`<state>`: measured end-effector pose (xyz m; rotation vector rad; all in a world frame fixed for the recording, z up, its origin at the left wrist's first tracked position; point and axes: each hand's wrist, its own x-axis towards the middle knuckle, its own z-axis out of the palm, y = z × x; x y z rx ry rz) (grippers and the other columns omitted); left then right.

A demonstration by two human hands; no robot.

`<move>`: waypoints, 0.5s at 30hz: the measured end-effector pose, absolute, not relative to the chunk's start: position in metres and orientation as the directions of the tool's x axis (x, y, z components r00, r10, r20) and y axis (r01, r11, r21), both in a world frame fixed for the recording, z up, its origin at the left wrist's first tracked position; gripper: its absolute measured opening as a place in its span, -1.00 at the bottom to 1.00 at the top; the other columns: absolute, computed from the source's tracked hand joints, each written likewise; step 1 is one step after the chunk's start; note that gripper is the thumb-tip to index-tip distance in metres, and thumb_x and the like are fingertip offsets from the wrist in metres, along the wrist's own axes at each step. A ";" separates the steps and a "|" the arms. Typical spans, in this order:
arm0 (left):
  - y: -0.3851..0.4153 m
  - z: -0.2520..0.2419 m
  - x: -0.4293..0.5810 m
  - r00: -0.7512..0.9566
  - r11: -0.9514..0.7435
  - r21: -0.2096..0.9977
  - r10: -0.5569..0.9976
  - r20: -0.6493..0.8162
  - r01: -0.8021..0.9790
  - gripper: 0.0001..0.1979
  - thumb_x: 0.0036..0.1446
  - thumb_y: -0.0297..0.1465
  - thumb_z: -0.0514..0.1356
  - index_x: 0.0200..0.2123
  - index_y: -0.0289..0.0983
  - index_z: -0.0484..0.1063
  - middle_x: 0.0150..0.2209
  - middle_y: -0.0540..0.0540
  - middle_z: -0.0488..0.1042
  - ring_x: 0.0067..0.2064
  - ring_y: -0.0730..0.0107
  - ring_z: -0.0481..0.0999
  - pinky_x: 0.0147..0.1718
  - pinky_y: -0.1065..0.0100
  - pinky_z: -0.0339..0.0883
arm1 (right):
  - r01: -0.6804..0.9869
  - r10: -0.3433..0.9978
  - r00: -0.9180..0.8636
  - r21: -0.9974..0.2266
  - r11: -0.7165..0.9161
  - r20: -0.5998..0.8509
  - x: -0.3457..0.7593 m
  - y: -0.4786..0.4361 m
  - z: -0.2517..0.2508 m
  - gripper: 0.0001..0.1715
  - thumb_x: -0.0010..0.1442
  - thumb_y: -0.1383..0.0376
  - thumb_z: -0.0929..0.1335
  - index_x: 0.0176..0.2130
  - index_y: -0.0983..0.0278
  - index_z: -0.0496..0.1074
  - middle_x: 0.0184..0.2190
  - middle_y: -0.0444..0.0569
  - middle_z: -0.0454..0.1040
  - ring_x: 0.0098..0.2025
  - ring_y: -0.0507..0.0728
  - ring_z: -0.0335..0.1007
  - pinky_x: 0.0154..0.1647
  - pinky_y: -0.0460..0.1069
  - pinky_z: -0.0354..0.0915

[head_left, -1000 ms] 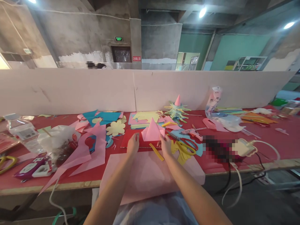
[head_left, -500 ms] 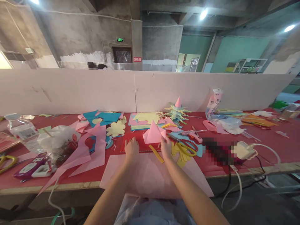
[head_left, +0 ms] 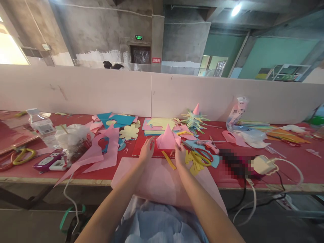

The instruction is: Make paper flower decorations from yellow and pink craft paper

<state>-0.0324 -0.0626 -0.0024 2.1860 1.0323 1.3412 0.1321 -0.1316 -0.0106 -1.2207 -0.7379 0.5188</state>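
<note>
A folded pink paper (head_left: 167, 139) with a pointed top stands over a red sheet (head_left: 141, 143) in front of me. My right hand (head_left: 180, 155) pinches its lower right corner between thumb and fingers. On the other side, my left hand (head_left: 146, 150) is open and curved beside the paper's left edge, with a small gap between them. A narrow yellow paper strip (head_left: 169, 160) lies between my wrists. Just right of my right hand are yellow paper scraps (head_left: 196, 165) and yellow-and-red-handled scissors (head_left: 202, 158).
A paper tree with a pink cone tip (head_left: 196, 109) stands behind, near the white partition (head_left: 113, 89). A pink glue gun (head_left: 210, 146) lies to the right. Pink paper offcuts (head_left: 108, 152), a plastic bottle (head_left: 40, 125) and a purple device (head_left: 49, 161) are on the left.
My left hand has lifted from the red sheet and moved closer to the folded pink paper. My right hand keeps its hold at the corner. The camera view has shifted slightly.
</note>
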 end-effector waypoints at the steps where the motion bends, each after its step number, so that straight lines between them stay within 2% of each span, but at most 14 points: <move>1: -0.064 -0.002 -0.033 0.281 -0.671 0.661 0.741 0.609 0.337 -0.69 0.18 -0.40 0.00 -0.01 -0.18 0.32 -0.10 -0.12 0.39 -0.18 0.36 0.45 -0.22 0.37 0.33 | 0.027 0.714 0.662 -0.960 0.278 0.226 0.132 -0.132 -0.010 -0.66 0.08 0.00 0.27 -0.44 0.20 0.20 -0.78 -0.27 0.21 -0.75 0.06 0.23 -0.75 -0.07 0.15; 4: -0.064 0.000 -0.033 0.299 -0.638 0.716 0.768 0.566 0.285 -0.76 0.15 -0.34 0.04 -0.18 -0.18 0.45 -0.19 -0.10 0.41 -0.26 0.37 0.44 -0.24 0.36 0.31 | -0.043 0.751 0.626 -0.952 0.304 0.211 0.132 -0.133 -0.011 -0.66 0.07 -0.01 0.27 -0.40 0.20 0.20 -0.64 -0.18 0.39 -0.65 0.11 0.38 -0.68 -0.03 0.27; 6: -0.064 -0.001 -0.033 0.310 -0.585 0.768 0.804 0.508 0.261 -0.77 0.13 -0.31 0.06 -0.20 -0.19 0.47 -0.28 -0.08 0.43 -0.31 0.38 0.42 -0.25 0.37 0.29 | -0.135 0.800 0.570 -0.938 0.319 0.190 0.131 -0.133 -0.011 -0.66 0.06 -0.01 0.28 -0.35 0.19 0.22 -0.49 -0.12 0.47 -0.54 0.15 0.46 -0.61 0.00 0.35; 11: -0.059 -0.008 -0.032 0.369 -0.500 0.843 0.834 0.409 0.196 -0.66 0.12 -0.24 0.06 -0.07 -0.21 0.40 -0.59 0.05 0.35 -0.57 0.47 0.32 -0.51 0.44 0.24 | -0.220 0.872 0.457 -0.928 0.302 0.175 0.129 -0.131 -0.013 -0.64 0.05 0.01 0.30 -0.23 0.18 0.32 -0.27 -0.06 0.50 -0.32 0.21 0.50 -0.43 0.06 0.42; 15: -0.055 -0.010 -0.032 0.381 -0.396 0.914 0.861 0.336 0.088 -0.53 0.12 -0.11 0.02 -0.02 -0.30 0.34 -0.60 0.04 0.38 -0.63 0.49 0.31 -0.59 0.45 0.22 | -0.122 0.850 0.482 -0.944 0.308 0.215 0.128 -0.130 -0.013 -0.59 0.06 0.00 0.26 -0.22 0.22 0.40 -0.31 -0.04 0.52 -0.30 0.19 0.48 -0.37 0.05 0.38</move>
